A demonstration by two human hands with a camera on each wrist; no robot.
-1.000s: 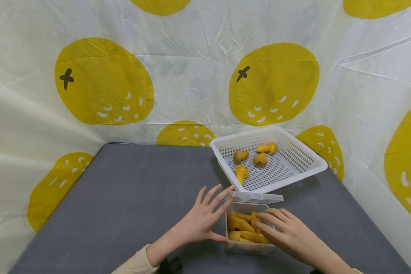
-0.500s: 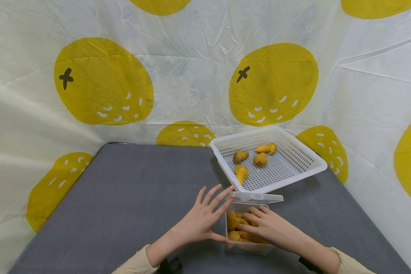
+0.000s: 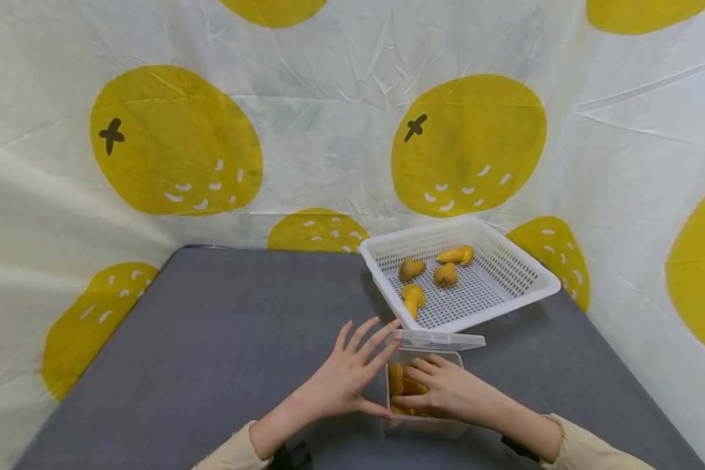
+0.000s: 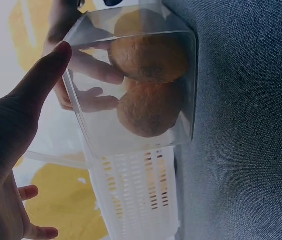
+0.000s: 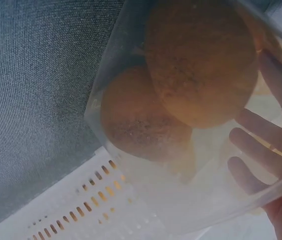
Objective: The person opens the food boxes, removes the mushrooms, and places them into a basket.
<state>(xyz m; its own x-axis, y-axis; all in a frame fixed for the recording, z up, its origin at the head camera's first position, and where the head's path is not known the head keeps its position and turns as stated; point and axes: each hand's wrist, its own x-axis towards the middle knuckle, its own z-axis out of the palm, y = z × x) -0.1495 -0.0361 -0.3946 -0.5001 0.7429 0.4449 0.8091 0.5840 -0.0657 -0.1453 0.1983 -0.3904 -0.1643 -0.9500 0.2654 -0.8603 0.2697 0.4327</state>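
On my head feed the mushrooms [image 3: 396,378] lie inside the clear box [image 3: 425,428], right below the right hand [image 3: 455,390], the nearer of the two; its fingers hide their long axes, and I can't tell whether they pinch one. The left hand [image 3: 351,375] is spread, thumb at the box's near left corner, fingertips beside the lid [image 3: 440,340]. I can read no brand, label or writing.

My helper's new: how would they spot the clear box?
On the grey table, find the slotted white basket. In front, with the right hand partly inside, sits the clear box. Unlike the basket, its walls are solid and see-through.
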